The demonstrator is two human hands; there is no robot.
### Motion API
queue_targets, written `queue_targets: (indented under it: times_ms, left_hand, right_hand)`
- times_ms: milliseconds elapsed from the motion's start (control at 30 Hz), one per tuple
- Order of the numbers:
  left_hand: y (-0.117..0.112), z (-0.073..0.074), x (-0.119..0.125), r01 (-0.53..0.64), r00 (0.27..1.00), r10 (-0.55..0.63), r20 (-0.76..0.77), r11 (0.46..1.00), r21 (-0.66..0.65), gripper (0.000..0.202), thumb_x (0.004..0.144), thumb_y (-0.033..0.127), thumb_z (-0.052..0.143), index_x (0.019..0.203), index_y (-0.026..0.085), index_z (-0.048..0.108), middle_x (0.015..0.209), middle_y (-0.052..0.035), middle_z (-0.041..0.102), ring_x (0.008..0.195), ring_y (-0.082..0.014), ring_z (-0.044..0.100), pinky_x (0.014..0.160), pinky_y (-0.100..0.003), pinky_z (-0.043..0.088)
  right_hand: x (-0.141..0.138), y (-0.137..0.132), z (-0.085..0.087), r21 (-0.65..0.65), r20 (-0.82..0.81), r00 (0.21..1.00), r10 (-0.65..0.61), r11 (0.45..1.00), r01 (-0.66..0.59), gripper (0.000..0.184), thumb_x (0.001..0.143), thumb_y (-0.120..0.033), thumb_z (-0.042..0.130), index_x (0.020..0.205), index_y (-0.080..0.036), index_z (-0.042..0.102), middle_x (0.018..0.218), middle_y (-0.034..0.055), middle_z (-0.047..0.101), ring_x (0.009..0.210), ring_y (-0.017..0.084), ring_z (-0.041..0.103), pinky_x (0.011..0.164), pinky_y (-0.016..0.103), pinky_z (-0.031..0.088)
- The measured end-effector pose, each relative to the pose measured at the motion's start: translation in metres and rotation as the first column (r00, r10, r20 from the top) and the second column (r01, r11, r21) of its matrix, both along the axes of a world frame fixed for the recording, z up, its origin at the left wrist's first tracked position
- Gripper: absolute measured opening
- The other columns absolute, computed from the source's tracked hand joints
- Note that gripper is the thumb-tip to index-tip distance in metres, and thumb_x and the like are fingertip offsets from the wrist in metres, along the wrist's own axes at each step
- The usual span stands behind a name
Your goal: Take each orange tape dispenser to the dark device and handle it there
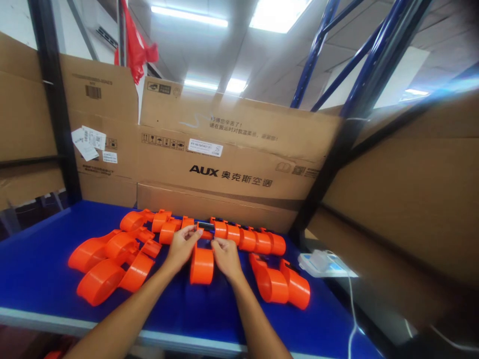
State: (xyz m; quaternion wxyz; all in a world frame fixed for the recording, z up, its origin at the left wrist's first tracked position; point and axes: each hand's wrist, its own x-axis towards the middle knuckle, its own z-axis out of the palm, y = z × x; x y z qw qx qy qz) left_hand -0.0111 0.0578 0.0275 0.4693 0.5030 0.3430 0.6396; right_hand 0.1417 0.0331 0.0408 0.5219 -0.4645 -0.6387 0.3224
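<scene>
The premises present as a workshop, apparently an assembly station. Evidence noted: a blue-topped workbench (179, 314) bearing many near-identical orange plastic parts (202, 267); blue metal rack posts (312, 55); printed cardboard panels (232, 159) standing upright behind the bench; a white power strip (331, 270) at right; strip lights (189, 16) overhead.

We count one bare left hand (183, 246), one bare right hand (228, 257) and one wide orange plastic ring (202, 268) between them. To the right we see five more orange rings (247, 240) in a row and two (299, 291) nearer the front; on the left, at least seven, overlapping too much for us to count exactly. We also find one blue tabletop (183, 314), one crumpled red bundle (135, 50) and at least four white paper labels (205, 147) on brown cardboard (239, 109).
</scene>
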Motion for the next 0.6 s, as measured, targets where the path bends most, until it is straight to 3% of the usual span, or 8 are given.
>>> queue_targets:
  times_ms: [267,433,600]
  left_hand:
    - [-0.0031,0.0058,0.0013,0.04,0.994,-0.035,0.106,0.998,-0.039,0.035,0.068,0.038,0.08,0.094,0.014,0.073,0.074,-0.0037,0.071,0.068,-0.0171,0.063,0.064,-0.025,0.046]
    - [-0.0052,0.005,0.003,0.095,0.979,-0.082,0.187,0.994,-0.062,0.029,0.07,0.04,0.077,0.082,0.015,0.069,0.067,-0.0003,0.066,0.056,-0.0131,0.056,0.054,-0.023,0.042]
    - [-0.0063,0.005,0.009,0.096,0.964,-0.078,0.255,0.994,-0.057,0.025,0.066,0.03,0.078,0.083,0.016,0.068,0.076,-0.0026,0.071,0.067,-0.0165,0.064,0.061,-0.024,0.047]
  right_hand:
    - [0.0036,0.0035,-0.0031,0.012,-0.028,1.0,-0.003,1.0,0.003,0.031,0.076,-0.035,0.051,0.051,-0.02,0.042,0.051,-0.0044,0.037,0.049,0.009,0.031,0.044,0.02,0.023]
    - [0.0064,0.0034,-0.0032,0.014,-0.089,0.993,0.074,0.997,-0.073,0.023,0.07,-0.036,0.06,0.056,-0.018,0.055,0.057,-0.0009,0.051,0.053,0.012,0.042,0.048,0.023,0.034]
    - [0.005,0.0082,-0.0073,-0.013,-0.18,0.978,0.104,0.994,-0.108,0.021,0.067,-0.037,0.066,0.06,-0.018,0.062,0.058,0.0008,0.058,0.054,0.015,0.049,0.051,0.025,0.038]
